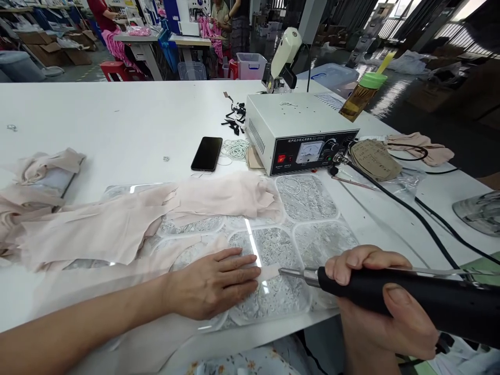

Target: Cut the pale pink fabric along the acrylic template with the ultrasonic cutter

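My left hand (216, 281) lies flat, fingers stretched out, on thin pale pink fabric (156, 333). A narrow end of the fabric shows past its fingertips. In my right hand (385, 307) is a black ultrasonic handpiece (422, 299), its metal tip pointing left at that narrow end; whether tip and fabric touch, I cannot tell. Beneath lies a patterned mat (269, 247) with a shiny clear surface. More pale pink strips (230, 195) are spread across its far part. A black cable (410, 213) joins the control box (300, 130), which has a dial and a red switch.
A dark phone (207, 153) lies beside coiled white elastic cord (235, 149). Bunched fabric (35, 182) sits at the left. Farther right are a bottle with a green lid (363, 94), brown card pieces (375, 159) and a glass (480, 213). People work at machines behind the table.
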Available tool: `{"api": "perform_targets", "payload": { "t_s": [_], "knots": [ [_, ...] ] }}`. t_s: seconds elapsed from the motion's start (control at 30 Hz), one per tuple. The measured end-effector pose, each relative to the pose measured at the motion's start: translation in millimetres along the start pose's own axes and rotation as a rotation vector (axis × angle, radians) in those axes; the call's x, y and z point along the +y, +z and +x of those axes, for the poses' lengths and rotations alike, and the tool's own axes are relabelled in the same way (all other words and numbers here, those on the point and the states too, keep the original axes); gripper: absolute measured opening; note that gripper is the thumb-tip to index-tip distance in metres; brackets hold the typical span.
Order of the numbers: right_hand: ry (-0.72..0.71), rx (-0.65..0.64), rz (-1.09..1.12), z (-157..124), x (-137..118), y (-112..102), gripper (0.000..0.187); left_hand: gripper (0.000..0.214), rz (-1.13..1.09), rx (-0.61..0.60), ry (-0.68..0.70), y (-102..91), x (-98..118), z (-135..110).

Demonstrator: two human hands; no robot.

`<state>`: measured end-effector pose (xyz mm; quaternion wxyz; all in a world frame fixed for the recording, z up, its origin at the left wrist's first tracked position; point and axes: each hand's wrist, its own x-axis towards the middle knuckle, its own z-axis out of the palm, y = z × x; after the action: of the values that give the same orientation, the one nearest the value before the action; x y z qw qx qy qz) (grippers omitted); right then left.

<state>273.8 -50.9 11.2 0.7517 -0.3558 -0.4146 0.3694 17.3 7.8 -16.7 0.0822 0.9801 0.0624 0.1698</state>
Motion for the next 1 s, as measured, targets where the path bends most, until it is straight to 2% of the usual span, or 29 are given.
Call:
{"api": "perform_targets", "payload": {
  "t_s": [0.57, 1.0],
  "knots": [
    [0.001, -0.021, -0.003, 1, -2, 4, 0.017, 0.030, 0.016, 0.047, -0.018, 1.5, 2, -2],
    [0.021, -0.125, 0.072, -1, 8, 25, 0.015, 0.029, 0.006, 0.032, -0.021, 3.8, 2, -3]
  ]
}}
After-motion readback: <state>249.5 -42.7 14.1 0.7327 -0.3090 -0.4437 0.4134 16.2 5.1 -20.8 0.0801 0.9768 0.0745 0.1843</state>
